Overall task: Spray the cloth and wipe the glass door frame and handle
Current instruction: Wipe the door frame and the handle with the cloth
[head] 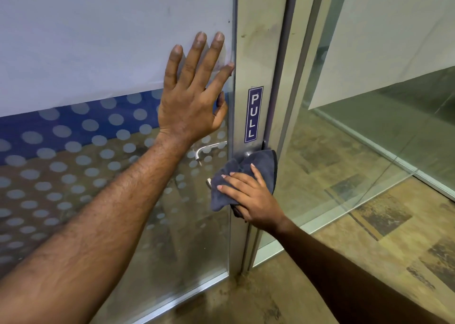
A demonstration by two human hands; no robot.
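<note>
A blue sign (pixel 253 114) on the door frame (pixel 258 40) reads "PULL".

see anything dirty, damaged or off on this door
Nothing looks broken, but the frame has dark smudges above the PULL sticker, higher than the cloth on the handle, and grime sits at its foot on the floor.

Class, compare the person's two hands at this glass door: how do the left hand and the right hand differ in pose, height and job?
The left hand lies flat, fingers spread, on the glass pane; the right hand holds a dark cloth against the door handle. The left hand carries nothing; the right hand has the cloth. The left hand sits higher than the right hand. Both are on the same door.
</note>
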